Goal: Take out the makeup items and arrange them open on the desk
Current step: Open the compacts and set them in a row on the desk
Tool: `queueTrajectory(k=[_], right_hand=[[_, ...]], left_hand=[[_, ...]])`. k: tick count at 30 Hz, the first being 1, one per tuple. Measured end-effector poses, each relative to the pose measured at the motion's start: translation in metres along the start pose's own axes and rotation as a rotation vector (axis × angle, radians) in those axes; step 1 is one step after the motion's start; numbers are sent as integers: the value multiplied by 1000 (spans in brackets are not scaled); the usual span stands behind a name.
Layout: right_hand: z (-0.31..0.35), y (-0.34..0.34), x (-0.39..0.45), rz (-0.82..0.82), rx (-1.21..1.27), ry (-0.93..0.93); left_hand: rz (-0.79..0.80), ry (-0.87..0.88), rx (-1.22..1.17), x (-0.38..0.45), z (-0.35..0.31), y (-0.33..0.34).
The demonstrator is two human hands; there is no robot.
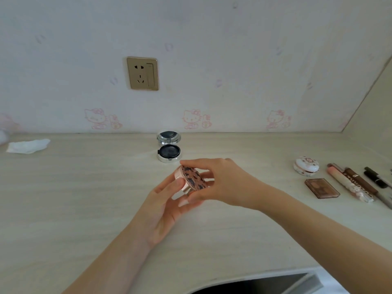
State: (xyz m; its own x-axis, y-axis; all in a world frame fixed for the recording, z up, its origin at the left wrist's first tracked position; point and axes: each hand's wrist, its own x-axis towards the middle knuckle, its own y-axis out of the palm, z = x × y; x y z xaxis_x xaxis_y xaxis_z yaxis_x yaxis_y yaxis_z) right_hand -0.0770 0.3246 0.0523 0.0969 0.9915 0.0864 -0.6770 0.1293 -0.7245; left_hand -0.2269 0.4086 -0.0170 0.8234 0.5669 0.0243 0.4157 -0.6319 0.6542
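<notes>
Both hands on pink leopard-print compact (190, 179), held closed and tilted above mid-desk (84, 198); left hand (167, 205) cups it from below, fingers curled on rim; right hand (216, 183) pinches it from above; far behind, silver compact (169, 147) lies open; right side: brown tube (360, 181), its lettering unreadable.

A round pink-gold compact with dark blotches (190, 181) is held up over the middle of the pale wooden desk (84, 198), between the left hand (167, 206) and the right hand (220, 183). Behind it an open round silver compact (169, 147) sits by the wall. Far left lies a white crumpled tissue (28, 146). At the right, a small white flowered round case (306, 165) sits behind a flat brown square palette (322, 188), with a row of pink, brown and black makeup sticks (358, 183) to their right.
</notes>
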Motion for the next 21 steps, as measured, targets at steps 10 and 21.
queueTrajectory(k=[10,21], right_hand=[[3,-22,8,167,16,12],[-7,-27,15,32,269,24]], left_hand=[[17,-33,-43,0,0,-2],[30,0,-92,3,1,-11]])
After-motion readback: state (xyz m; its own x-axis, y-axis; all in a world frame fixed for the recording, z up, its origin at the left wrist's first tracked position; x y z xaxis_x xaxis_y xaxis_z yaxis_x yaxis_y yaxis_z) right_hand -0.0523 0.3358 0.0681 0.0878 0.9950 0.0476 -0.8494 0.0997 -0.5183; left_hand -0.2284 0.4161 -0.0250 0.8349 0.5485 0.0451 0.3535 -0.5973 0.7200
